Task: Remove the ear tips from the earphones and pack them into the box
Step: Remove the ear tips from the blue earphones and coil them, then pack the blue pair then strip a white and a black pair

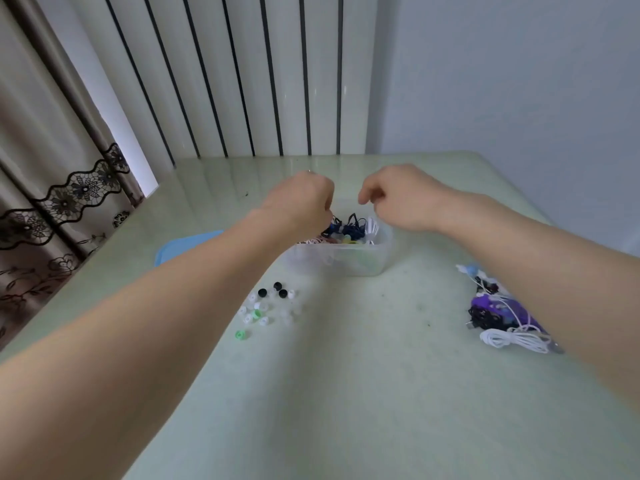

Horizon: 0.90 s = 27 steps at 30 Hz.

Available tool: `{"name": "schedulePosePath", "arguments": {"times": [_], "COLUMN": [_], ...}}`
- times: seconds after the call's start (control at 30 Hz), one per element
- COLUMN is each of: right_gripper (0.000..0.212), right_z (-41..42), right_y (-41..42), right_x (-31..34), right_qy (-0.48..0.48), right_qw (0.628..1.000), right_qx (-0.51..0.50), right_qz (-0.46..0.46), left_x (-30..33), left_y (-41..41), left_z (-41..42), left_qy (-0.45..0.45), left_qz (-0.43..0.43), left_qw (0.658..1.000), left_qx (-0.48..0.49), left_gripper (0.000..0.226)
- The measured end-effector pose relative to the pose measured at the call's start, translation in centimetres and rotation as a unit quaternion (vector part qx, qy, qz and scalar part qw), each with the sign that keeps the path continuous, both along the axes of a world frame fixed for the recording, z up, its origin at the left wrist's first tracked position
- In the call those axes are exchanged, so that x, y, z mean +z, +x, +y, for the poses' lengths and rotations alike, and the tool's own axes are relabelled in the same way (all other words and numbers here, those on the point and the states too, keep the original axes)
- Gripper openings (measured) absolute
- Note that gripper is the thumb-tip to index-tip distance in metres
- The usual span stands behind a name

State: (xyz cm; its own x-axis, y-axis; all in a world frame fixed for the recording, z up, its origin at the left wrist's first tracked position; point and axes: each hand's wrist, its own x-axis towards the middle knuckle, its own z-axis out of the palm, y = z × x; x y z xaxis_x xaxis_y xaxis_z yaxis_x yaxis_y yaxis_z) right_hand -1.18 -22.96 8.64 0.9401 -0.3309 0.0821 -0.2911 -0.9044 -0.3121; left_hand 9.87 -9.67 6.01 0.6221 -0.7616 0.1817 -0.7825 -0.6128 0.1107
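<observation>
We see both hands raised over the clear plastic box, which sits toward the far middle of the tabletop. Left hand has fingers curled down into the box, apparently pinching the dark blue earphone cable at its top; the exact contact is hidden behind the hand. Right hand is curled too, fingertips together above the box's right side; we cannot tell whether it holds anything. Box holds tangled earphones, dark blue, white and pinkish cords. Loose ear tips, black, white, clear and green, lie scattered on the tabletop just in front of the box, toward its left corner. A second pile of earphones, purple, black and white cords, lies near the right edge, partly under the right forearm. Blue lid lies left of the box, mostly hidden by the left forearm.
</observation>
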Motion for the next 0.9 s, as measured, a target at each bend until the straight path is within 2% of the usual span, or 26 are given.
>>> {"name": "schedulePosePath", "arguments": {"times": [0.07, 0.17, 0.23, 0.3, 0.37, 0.47, 0.53, 0.63, 0.73, 0.9], "right_gripper": [0.032, 0.022, 0.019, 0.015, 0.01, 0.01, 0.006, 0.02, 0.029, 0.017], "right_z": [-0.4, 0.2, 1.1, 1.5, 1.5, 0.7, 0.2, -0.6, -0.7, -0.4], "right_y": [-2.4, -6.4, -9.3, -12.1, -14.1, -16.2, -16.9, -17.2, -17.3, -16.7], "right_x": [1.4, 2.7, 2.6, 1.6, 0.0, -2.8, -4.2, -5.4, -5.1, -4.8], "right_qy": [-0.027, -0.104, -0.132, -0.121, -0.124, -0.186, -0.214, -0.242, -0.247, -0.238], "right_qw": [0.999, 0.976, 0.956, 0.95, 0.946, 0.943, 0.949, 0.954, 0.954, 0.958], "right_qx": [-0.005, -0.017, -0.022, -0.034, -0.039, -0.021, 0.003, 0.029, 0.034, 0.048], "right_qz": [0.029, 0.188, 0.263, 0.287, 0.298, 0.274, 0.23, 0.175, 0.168, 0.155], "left_x": [0.3, -0.5, -1.6, -3.0, -4.4, -6.2, -7.0, -7.3, -7.1, -6.5], "left_y": [-1.6, -5.5, -8.5, -11.0, -12.7, -14.1, -14.4, -14.5, -14.4, -14.2], "left_z": [0.4, 1.1, 1.5, 1.7, 1.8, 2.0, 2.4, 3.1, 3.7, 4.6], "left_qy": [-0.062, -0.138, -0.146, -0.118, -0.072, -0.035, -0.039, -0.067, -0.079, -0.094], "left_qz": [-0.004, 0.027, 0.046, 0.069, 0.091, 0.119, 0.154, 0.2, 0.224, 0.281], "left_qw": [0.997, 0.982, 0.973, 0.97, 0.972, 0.973, 0.971, 0.965, 0.961, 0.949], "left_qx": [-0.042, -0.129, -0.175, -0.203, -0.203, -0.193, -0.178, -0.154, -0.141, -0.111], "left_gripper": [0.008, 0.008, 0.007, 0.013, 0.019, 0.02, 0.018, 0.017, 0.014, 0.012]}}
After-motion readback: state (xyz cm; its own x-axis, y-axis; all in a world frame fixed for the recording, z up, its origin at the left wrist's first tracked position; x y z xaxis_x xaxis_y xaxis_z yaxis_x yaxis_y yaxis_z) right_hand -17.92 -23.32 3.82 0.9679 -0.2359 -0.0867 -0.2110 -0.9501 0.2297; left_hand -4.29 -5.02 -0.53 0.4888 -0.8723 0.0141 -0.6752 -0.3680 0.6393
